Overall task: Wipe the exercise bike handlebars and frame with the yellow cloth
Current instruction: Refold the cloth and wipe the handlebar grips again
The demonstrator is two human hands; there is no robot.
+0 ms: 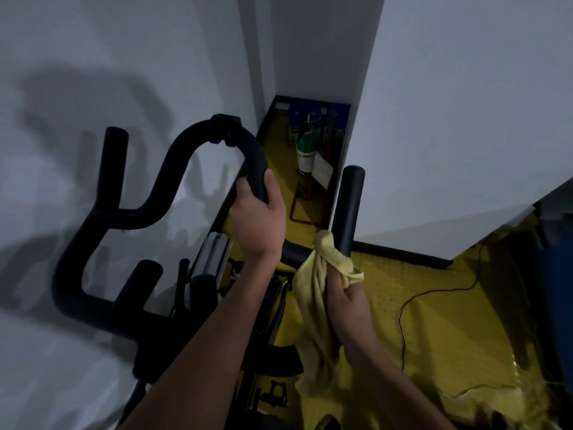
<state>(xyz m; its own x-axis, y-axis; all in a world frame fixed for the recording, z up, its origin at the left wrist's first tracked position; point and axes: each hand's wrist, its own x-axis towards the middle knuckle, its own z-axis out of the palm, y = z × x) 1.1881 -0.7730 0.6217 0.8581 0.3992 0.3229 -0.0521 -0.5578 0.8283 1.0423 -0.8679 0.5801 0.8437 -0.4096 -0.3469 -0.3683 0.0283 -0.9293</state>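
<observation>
Yellow cloth point(319, 293) in right hand point(347, 301)

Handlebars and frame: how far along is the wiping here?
Nothing shows as finished; no bar looks visibly cleaned. In hand: the right hand presses the cloth against the base of the right upright grip, while the left hand steadies the curved bar. Left: the left-side bars and the frame below.
</observation>
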